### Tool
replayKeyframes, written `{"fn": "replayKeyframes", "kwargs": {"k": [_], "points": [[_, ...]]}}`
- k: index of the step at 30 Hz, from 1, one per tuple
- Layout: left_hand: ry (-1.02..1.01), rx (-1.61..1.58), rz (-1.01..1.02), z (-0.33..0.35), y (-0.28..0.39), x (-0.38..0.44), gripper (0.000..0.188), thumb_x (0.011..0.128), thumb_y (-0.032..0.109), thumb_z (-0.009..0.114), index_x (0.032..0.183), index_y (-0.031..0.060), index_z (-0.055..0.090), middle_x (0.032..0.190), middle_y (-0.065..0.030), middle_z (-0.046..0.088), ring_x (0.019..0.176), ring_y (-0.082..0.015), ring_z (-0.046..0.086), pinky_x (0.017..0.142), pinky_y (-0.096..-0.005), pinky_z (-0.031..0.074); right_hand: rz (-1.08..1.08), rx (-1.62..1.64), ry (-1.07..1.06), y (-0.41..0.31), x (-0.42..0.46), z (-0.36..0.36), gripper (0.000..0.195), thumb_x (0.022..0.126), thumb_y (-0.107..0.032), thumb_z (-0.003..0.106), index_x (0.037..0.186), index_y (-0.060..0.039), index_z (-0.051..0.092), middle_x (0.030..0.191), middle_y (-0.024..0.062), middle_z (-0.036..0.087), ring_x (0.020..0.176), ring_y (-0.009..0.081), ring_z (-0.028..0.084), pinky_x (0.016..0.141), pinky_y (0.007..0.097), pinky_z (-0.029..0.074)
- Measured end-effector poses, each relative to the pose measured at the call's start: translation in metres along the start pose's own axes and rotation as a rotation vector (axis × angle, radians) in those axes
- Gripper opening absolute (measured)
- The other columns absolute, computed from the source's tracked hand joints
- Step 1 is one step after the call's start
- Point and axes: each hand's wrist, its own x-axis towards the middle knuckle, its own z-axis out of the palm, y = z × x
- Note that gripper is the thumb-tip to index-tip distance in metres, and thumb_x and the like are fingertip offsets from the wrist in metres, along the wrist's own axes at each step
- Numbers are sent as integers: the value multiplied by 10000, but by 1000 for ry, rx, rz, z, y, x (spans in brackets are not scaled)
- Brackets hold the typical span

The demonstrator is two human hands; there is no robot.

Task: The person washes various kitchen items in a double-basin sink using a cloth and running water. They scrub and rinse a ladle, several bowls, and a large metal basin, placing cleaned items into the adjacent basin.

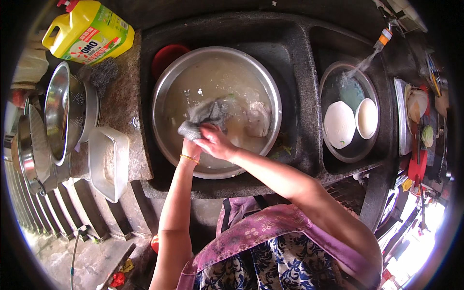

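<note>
A wet grey cloth [208, 112] is bunched between my two hands over a wide stainless steel basin [278, 105] of cloudy water. My left hand [190, 145], below a gold-coloured bangle [189, 158], is largely hidden by the cloth wrapped over it. Pressed against that bundle from the right, my right hand [218, 142] grips the cloth. Part of the cloth trails into the water. A pale object [258, 120] lies at the basin's right side, too blurred by the water to name.
Right of the sink divider, water runs from a tap [385, 37] into a second basin [377, 145] holding white bowls [339, 125]. On the left ledge are a yellow OMO detergent jug [90, 34], a metal scourer [104, 74], a colander [75, 105] and a plastic container [108, 163].
</note>
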Motion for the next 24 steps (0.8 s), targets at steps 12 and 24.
{"fn": "replayKeyframes", "kwargs": {"k": [12,24], "points": [[-93,174,-56,-24,6,0,469,728,-51,490,1185,40,435,1063,-88,547,958,-213,542,827,-313,439,129,-462,-67,49,-1,-6,292,840,-343,477,922,-93,605,1339,169,301,1179,392,306,970,469,259],[307,357,-232,-33,3,18,545,856,401,471,1249,30,394,1222,-96,465,1044,-234,500,857,-348,416,-131,-626,-516,31,-38,-39,310,815,-375,527,786,-86,637,1306,112,346,1203,299,292,947,461,293]]}}
